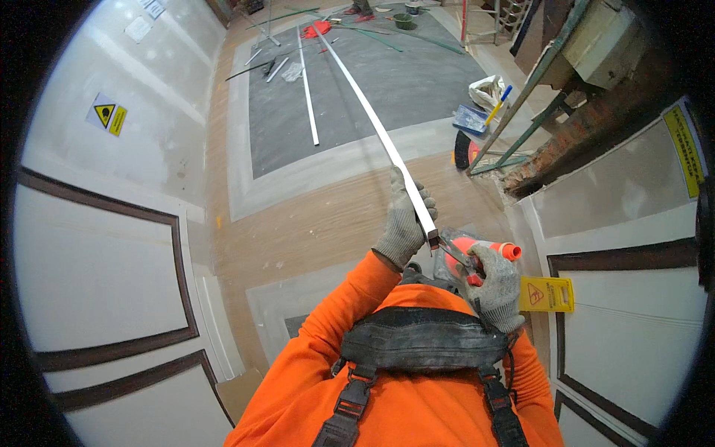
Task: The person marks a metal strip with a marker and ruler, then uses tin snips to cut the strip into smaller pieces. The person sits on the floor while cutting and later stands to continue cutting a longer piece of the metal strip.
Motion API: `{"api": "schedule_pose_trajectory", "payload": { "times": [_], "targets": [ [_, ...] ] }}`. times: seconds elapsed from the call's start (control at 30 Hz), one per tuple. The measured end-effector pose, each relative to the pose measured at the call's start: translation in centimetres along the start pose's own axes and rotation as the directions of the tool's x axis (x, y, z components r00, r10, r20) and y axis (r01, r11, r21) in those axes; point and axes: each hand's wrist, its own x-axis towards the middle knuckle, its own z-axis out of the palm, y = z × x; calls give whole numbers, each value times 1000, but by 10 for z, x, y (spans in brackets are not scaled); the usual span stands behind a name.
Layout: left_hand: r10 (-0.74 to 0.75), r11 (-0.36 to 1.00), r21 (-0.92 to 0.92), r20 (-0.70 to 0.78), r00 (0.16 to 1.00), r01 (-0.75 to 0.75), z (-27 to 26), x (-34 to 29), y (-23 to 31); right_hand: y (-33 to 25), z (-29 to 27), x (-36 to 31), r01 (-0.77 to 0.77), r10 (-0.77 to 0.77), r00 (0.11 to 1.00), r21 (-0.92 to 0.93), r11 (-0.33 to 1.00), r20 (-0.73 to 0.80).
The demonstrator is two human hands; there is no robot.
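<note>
My left hand (403, 222), in a grey knit glove, is closed round a long white square-section metal bar (372, 123) near its near end. The bar slants away over the floor to the upper left. Its near end is open and dark inside. My right hand (497, 289), also gloved, grips a pair of red-handled metal snips or pliers (472, 277); which of the two I cannot tell. The tool's metal jaws point at the bar's near end and seem to touch it. My right fingers partly hide the handles.
An orange-red plastic object (488, 247) lies beyond my right hand. A yellow warning sign (547, 294) stands right of it. Another white bar (307, 97) lies on the grey floor. A blue tray (471, 119), a white sack (488, 91) and leaning poles are at right. Someone's feet (363, 13) show far off.
</note>
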Motion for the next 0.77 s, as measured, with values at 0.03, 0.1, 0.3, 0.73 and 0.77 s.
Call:
{"api": "schedule_pose_trajectory", "payload": {
  "times": [0.03,0.1,0.3,0.73,0.77],
  "targets": [
    [7,1000,15,-17,1000,-7,3,3,-5,0,-1,-3,-32,32,999,-13,999,-10],
    [20,999,47,-49,999,-17,7,8,-14,7,6,-10,-67,66,996,-24,997,-55],
    [20,998,52,-26,999,-18,4,31,-31,6,17,-16,-182,165,968,-79,980,-189],
    [37,988,156,-318,947,14,64,95,-109,43,68,-17,-573,497,658,51,818,-566],
    [25,986,162,-304,952,26,67,98,-115,47,67,-19,-582,498,644,52,812,-581]
  ]
}}
